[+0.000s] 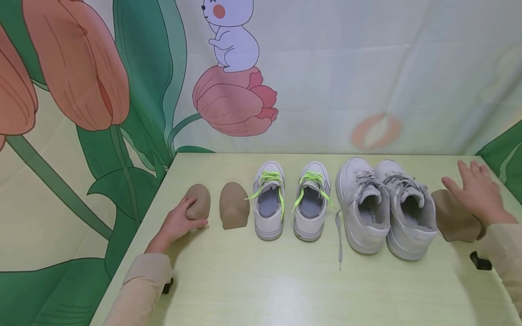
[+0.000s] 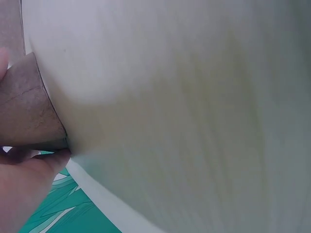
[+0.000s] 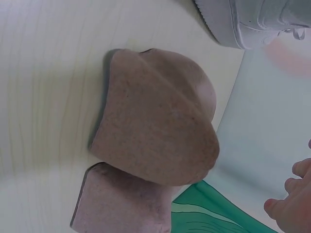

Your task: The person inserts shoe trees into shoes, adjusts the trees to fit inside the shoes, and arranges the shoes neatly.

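Note:
My left hand (image 1: 176, 224) grips a brown moulded shoe insert (image 1: 200, 201) at the table's left side, thumb and fingers on its sides. The left wrist view shows the insert's open end (image 2: 29, 109) between the digits. Just right of it lies a second brown insert (image 1: 234, 206). Over at the right, my right hand (image 1: 481, 192) hovers above more brown inserts, fingers straight, holding nothing. In the right wrist view a large insert (image 3: 155, 121) rests on two others, one behind (image 3: 194, 80) and one below (image 3: 121, 201). The right fingers (image 3: 296, 199) are apart from them.
Between the hands stand two small white shoes (image 1: 268, 226) with neon-green laces. Beside them are two larger white sneakers (image 1: 364, 235) with grey laces; one lace trails on the table (image 1: 265, 280). A printed fabric backdrop (image 1: 318, 68) hangs behind.

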A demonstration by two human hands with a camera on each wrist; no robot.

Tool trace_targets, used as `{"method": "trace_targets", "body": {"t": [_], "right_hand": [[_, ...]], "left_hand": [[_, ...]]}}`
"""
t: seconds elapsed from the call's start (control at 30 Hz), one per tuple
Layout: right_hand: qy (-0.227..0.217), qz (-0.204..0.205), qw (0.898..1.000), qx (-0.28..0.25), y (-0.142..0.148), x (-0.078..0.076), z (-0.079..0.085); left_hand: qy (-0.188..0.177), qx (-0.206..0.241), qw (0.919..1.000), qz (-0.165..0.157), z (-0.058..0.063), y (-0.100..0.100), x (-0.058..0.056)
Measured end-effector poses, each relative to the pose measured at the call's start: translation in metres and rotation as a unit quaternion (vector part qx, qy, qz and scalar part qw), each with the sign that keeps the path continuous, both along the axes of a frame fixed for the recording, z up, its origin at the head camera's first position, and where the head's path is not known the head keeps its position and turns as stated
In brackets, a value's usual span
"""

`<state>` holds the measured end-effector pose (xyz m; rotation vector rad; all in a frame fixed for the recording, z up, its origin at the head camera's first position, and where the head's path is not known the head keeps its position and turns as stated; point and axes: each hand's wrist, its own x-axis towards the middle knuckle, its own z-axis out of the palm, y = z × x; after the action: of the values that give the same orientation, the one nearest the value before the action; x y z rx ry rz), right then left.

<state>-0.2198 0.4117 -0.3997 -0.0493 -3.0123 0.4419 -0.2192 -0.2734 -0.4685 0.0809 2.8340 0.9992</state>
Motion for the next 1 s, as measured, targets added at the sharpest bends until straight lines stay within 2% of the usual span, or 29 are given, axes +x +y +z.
{"method": "trace_targets", "body": {"t": [0.23, 0.4, 0.67, 0.87, 1.0], "right_hand": [[-0.002, 0.004, 1.0, -0.005, -0.004, 0.0, 0.001], [0.002, 0.015, 1.0, -0.012, -0.011, -0.001, 0.004], [0.022, 0.042, 0.999, -0.005, -0.021, -0.005, 0.01], [0.019, 0.054, 0.998, -0.003, -0.027, -0.007, 0.013], [0.022, 0.066, 0.998, -0.001, -0.03, -0.008, 0.014]], "left_hand": [[-0.014, -0.006, 0.9996, 0.022, -0.002, 0.002, 0.0], [-0.011, -0.005, 0.9994, 0.033, -0.001, 0.004, 0.002], [-0.003, 0.01, 0.9993, 0.036, 0.0, 0.005, 0.005], [0.004, 0.011, 0.9994, 0.032, -0.001, 0.004, 0.005], [0.027, -0.004, 0.9992, 0.03, 0.001, 0.004, 0.006]]}}
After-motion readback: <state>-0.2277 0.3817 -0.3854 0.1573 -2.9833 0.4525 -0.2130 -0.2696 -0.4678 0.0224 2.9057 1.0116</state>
